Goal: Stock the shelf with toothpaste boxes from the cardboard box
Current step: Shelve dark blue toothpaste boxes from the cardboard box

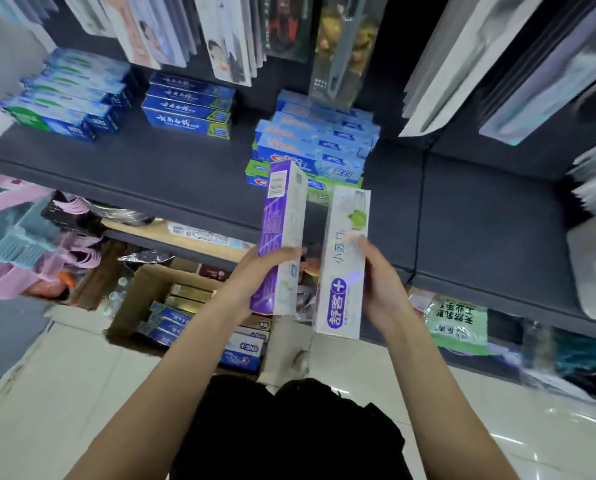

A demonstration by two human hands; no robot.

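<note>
A person stands at a dark shelf [172, 174], each hand gripping one long toothpaste box upright by its lower half. The left hand [255, 282] curls around a purple box [282, 216], and the right hand [381, 285] wraps around a white box [343, 265] just beside it, both in front of the shelf edge. Below on the floor, an open cardboard box [140, 296] holds more toothpaste, and blue stacks [189, 107] sit on the shelf.

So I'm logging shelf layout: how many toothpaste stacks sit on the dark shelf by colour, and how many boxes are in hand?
Blue-green stack: 1
Dark blue stack: 1
Light blue stack: 1
Purple-white boxes in hand: 2, left hand, right hand
Total: 3 stacks, 2 held boxes
</note>
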